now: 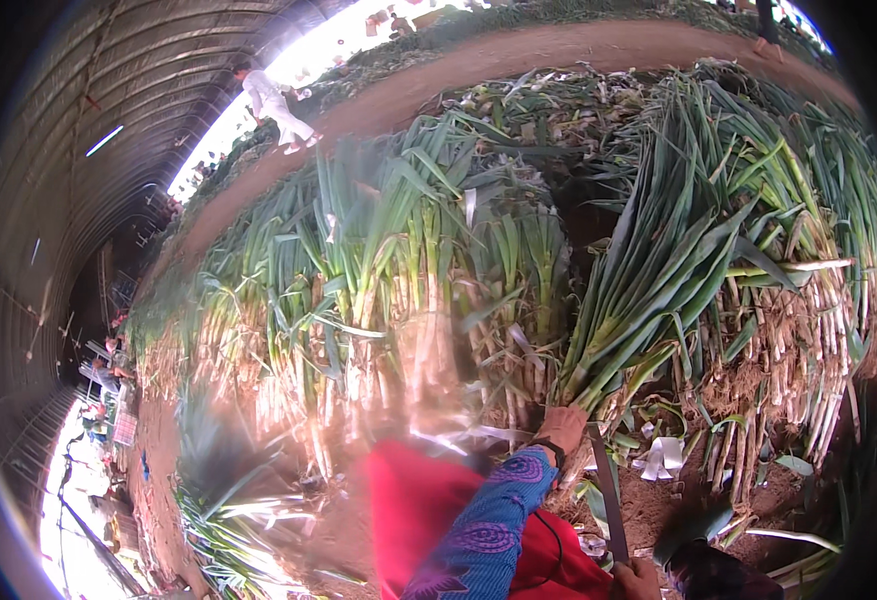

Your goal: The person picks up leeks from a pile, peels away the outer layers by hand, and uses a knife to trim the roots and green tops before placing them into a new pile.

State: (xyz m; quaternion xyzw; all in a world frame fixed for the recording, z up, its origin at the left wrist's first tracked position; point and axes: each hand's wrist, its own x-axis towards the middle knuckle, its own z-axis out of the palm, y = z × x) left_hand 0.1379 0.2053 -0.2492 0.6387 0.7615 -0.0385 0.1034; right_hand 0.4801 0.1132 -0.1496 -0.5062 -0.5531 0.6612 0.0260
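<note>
My left hand (563, 428), at the end of a blue sleeve with purple patterns, is closed around the lower part of a thick bunch of long green onions (648, 270). Their dark green leaves fan upward and to the right. Close to the bottom edge, my right hand (638, 578) grips a knife, largely at its handle end. The long dark knife blade (608, 495) points up toward the left hand, just right of the bunch's base. Whether the blade touches the onions I cannot tell. Red cloth (558, 560) lies under my left forearm.
Rows of upright green onions (418, 270) stand to the left, with another large pile (788, 330) on the right. Loose onions (228, 510) lie at lower left. Scraps and a pale strip (661, 458) litter the soil. Beyond a dirt path (518, 55), a person in white (273, 105) walks.
</note>
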